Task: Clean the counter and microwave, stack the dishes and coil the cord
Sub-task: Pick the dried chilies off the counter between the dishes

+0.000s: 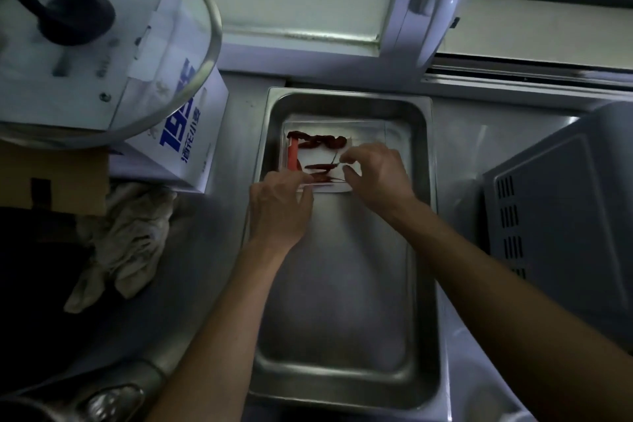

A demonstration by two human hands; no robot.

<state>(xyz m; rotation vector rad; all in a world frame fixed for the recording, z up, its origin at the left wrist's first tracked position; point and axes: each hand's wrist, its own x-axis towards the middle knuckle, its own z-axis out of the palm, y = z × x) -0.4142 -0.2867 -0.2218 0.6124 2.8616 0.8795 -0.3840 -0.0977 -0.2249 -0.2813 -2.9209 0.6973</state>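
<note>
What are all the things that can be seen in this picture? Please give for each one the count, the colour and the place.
metal tray: one, silver, centre of the counter
clear plastic container: one, transparent, far end of the tray
dried chillies: several, dark red, inside the container
glass lid: one, clear with a dark knob, upper left
printed box: one, white with blue print, left of the tray
cloth: one, off-white, crumpled, left of the tray
microwave: one, grey, right edge
left hand: one, at the container's near left corner
right hand: one, fingertips pinched above the chillies
</note>
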